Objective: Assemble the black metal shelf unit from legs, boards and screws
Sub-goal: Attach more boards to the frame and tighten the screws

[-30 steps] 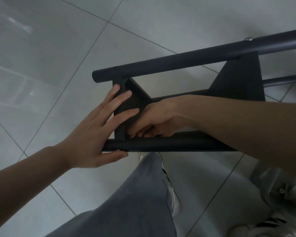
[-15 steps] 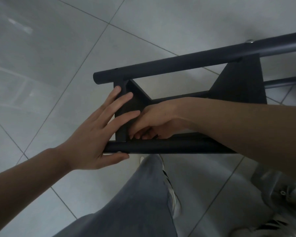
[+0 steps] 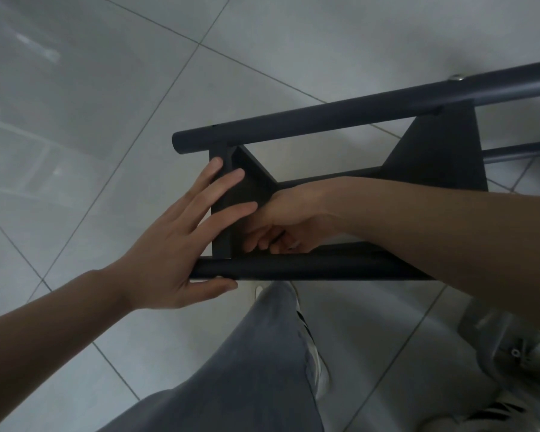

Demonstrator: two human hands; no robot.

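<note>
The black shelf unit lies on its side over the tiled floor. Its near leg [image 3: 309,271] and far leg [image 3: 325,120] run left to right, joined by a triangular end board [image 3: 250,188] and a second board [image 3: 440,154]. A silver screw head [image 3: 455,77] shows on the far leg. My left hand [image 3: 169,251] presses straight fingers flat against the end board, thumb under the near leg. My right hand [image 3: 287,219] reaches inside the frame, fingers curled round a small dark part at the corner where board meets near leg; the part is mostly hidden.
A third leg [image 3: 518,151] sticks out at the right. My grey trouser leg [image 3: 256,369] and a white shoe [image 3: 315,353] lie right under the frame. A grey metal object [image 3: 496,347] and another shoe [image 3: 496,413] sit at the bottom right. Bare tiles spread to the left.
The frame and both hands sit slightly lower in view. My right fingers have shifted a little at the inner corner. My left hand keeps the same flat press.
</note>
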